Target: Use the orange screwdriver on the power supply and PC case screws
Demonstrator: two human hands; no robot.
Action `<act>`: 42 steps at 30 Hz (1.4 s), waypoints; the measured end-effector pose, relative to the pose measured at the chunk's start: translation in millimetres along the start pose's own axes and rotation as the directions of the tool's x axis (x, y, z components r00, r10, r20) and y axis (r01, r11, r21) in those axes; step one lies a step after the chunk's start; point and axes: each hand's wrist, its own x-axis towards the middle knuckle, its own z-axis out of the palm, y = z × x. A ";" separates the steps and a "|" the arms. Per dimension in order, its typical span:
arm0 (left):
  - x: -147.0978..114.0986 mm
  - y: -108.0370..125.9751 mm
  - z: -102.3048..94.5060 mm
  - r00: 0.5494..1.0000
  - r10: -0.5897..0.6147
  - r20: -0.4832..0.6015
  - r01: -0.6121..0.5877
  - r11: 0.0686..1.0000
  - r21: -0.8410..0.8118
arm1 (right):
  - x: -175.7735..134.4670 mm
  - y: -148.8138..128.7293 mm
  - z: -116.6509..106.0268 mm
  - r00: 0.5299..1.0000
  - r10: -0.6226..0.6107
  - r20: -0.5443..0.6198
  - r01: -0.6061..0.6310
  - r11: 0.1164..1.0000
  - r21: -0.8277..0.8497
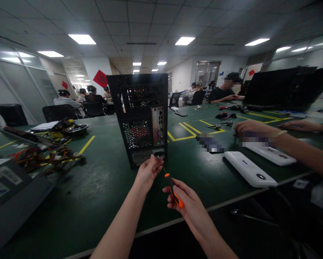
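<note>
A black computer tower case [144,118] stands upright on the green table, its back panel with ports and mesh grilles facing me. In my right hand [187,199] is a screwdriver [174,194] with an orange and black handle. Its thin shaft points up and left, toward the fingers of my left hand [149,172]. Those fingers are pinched together at the shaft's tip, just in front of the case's lower back edge. Something small and shiny shows at the fingertips, too small to name. Whether the tip touches the case cannot be made out.
Tangled cables [53,151] and a grey metal box [10,201] lie at left. Two white power-bank-like devices [249,169] and a blurred phone-like object [211,143] are at right, beside another person's hand [250,127]. Dark monitors [282,88] stand farther right. The table's front edge runs close to me.
</note>
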 end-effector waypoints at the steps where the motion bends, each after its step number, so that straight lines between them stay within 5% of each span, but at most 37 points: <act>1: 1.3 -0.4 -0.5 1.000 -0.013 -0.014 0.013 1.000 -0.007 | 1.8 -0.2 0.3 1.000 0.015 -0.012 -0.015 0.999 0.043; 5: 7.5 -2.8 -3.6 0.996 -0.026 -0.081 0.024 1.000 -0.020 | 10.5 1.4 -0.5 0.996 0.080 -0.026 -0.075 0.985 0.153; 14: 11.6 -5.3 -6.8 0.998 -0.069 0.000 0.069 0.995 -0.075 | 18.7 3.3 0.0 0.995 0.098 -0.014 -0.093 0.973 0.210; 18: 15.1 -8.3 -10.8 0.997 0.067 -0.040 -0.060 0.986 0.156 | 25.1 0.8 -3.5 0.997 0.080 -0.002 -0.078 0.979 0.187; 21: 15.7 -8.0 -15.7 0.983 0.178 0.045 -0.176 0.844 0.506 | 34.4 -5.0 -12.3 0.999 0.039 0.017 -0.041 0.990 0.137; 24: 12.1 -5.3 -20.0 0.954 0.207 0.215 -0.297 0.570 0.766 | 43.2 -12.3 -24.8 1.000 -0.018 0.007 0.017 0.995 0.102; 29: -3.3 -0.1 -18.9 0.876 0.020 0.482 -0.471 0.250 0.846 | 47.3 -15.7 -37.8 0.994 -0.102 -0.047 0.109 0.974 0.198; 34: -14.5 -3.8 -11.7 0.864 0.019 0.503 -0.504 0.019 0.864 | 42.0 -14.6 -36.6 0.992 -0.121 -0.030 0.125 0.972 0.197; 37: -15.8 -8.1 -8.7 0.849 0.055 0.525 -0.524 -0.035 0.851 | 39.3 -15.2 -35.0 0.990 -0.143 -0.006 0.142 0.974 0.177; 42: -14.1 -11.6 -6.3 0.818 0.077 0.569 -0.573 0.034 0.819 | 38.0 -14.6 -35.5 0.986 -0.164 0.033 0.157 0.977 0.146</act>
